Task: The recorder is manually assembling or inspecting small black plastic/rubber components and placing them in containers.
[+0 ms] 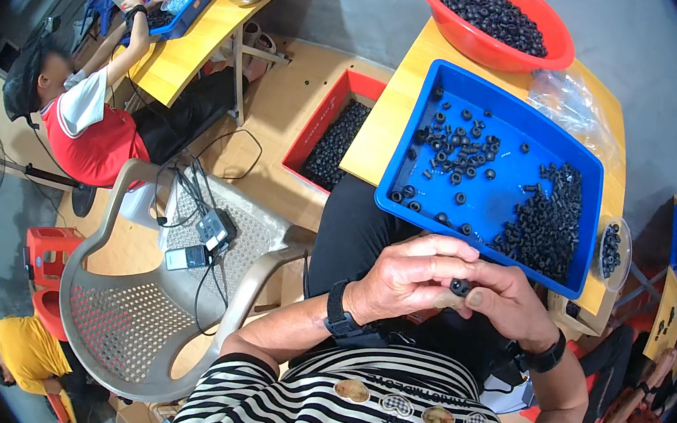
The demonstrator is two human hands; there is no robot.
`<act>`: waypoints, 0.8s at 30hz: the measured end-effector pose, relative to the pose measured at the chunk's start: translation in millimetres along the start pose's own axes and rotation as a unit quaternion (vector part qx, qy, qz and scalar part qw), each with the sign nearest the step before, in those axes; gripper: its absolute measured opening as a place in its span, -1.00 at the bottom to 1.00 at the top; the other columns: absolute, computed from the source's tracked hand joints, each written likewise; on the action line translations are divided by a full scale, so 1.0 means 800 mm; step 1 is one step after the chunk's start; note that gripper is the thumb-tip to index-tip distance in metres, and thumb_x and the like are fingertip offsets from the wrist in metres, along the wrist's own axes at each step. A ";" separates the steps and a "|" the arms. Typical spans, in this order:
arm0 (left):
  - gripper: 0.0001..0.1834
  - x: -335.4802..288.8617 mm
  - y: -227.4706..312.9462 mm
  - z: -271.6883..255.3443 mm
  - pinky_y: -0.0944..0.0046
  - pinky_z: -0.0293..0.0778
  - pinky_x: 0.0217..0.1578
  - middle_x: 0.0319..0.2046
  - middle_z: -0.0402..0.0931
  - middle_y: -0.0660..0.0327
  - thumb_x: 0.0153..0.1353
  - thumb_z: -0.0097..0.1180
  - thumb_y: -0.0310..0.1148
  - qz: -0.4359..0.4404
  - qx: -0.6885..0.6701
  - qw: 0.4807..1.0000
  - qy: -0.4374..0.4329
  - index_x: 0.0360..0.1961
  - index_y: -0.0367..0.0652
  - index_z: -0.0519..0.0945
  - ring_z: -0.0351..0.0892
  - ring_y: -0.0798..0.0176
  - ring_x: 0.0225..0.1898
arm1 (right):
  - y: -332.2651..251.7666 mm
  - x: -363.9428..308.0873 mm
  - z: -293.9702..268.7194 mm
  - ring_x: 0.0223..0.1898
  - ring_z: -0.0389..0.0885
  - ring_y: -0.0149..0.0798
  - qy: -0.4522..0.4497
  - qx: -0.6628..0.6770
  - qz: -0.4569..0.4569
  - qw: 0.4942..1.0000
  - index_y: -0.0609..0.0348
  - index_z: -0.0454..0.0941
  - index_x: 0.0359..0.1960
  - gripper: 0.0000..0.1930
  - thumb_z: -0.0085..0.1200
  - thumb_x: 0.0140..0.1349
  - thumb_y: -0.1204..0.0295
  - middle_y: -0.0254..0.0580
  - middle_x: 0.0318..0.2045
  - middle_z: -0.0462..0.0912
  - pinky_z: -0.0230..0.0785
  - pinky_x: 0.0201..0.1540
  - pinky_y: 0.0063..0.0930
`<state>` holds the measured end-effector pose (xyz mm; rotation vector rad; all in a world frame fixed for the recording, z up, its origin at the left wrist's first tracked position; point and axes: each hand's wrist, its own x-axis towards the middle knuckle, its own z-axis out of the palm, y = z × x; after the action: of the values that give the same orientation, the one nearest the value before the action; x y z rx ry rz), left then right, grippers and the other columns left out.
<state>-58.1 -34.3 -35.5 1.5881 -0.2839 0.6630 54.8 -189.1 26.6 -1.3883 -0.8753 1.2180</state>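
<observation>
In front of my body, my left hand and my right hand meet just below the near edge of a blue tray. Their curled fingers close around a small black round part with a dark hole in its end. My right thumb presses beside it, and the left fingers arch over it. Loose black ring-shaped parts lie across the tray's left half. A dense heap of small black pieces fills its right side.
The tray rests on a yellow table with a red basin of black parts, a clear plastic bag and a round container. Left are a red crate and a plastic chair bearing cables. Co-workers sit around.
</observation>
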 end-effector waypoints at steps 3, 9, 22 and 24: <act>-0.60 0.000 0.002 -0.003 0.40 0.54 -0.34 -0.07 0.52 0.02 -0.10 0.36 -0.58 0.004 0.014 1.000 0.007 -0.14 -0.22 0.62 0.57 0.31 -0.30 | 0.000 -0.001 -0.005 -0.46 0.39 -0.52 -0.016 -0.017 -0.006 1.000 0.27 0.52 -0.09 -0.69 -0.01 0.33 0.26 -0.39 -0.46 0.49 0.28 -0.38 -0.63; -0.63 -0.003 0.003 0.004 0.23 0.55 -0.13 -0.16 0.59 0.00 -0.15 0.37 -0.55 0.023 0.051 0.998 0.005 -0.22 -0.26 0.64 0.62 0.05 -0.09 | -0.003 -0.005 -0.009 -0.47 0.38 -0.53 -0.037 -0.039 -0.001 0.999 0.28 0.55 -0.16 -0.69 0.00 0.33 0.24 -0.35 -0.48 0.48 0.25 -0.41 -0.63; -0.63 0.002 0.012 -0.006 0.20 0.55 -0.11 -0.17 0.59 0.00 -0.17 0.39 -0.55 0.000 0.033 0.999 0.030 -0.23 -0.27 0.64 0.62 0.07 -0.12 | 0.011 0.002 0.008 -0.51 0.36 -0.54 0.017 0.129 0.016 0.991 0.31 0.58 -0.24 -0.74 0.01 0.32 0.32 -0.37 -0.59 0.47 0.20 -0.46 -0.65; -0.63 -0.002 0.007 -0.008 0.25 0.57 -0.16 -0.14 0.57 0.02 -0.14 0.38 -0.56 0.009 0.038 0.999 0.018 -0.21 -0.25 0.64 0.62 0.12 -0.14 | 0.023 0.003 0.001 -0.49 0.39 -0.53 -0.020 0.133 0.021 0.991 0.30 0.56 -0.15 -0.75 0.00 0.33 0.34 -0.35 -0.54 0.50 0.24 -0.42 -0.65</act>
<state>-64.0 -29.5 -32.0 1.6457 -0.2483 0.7229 53.0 -189.9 8.5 -1.1764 -0.6843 1.3465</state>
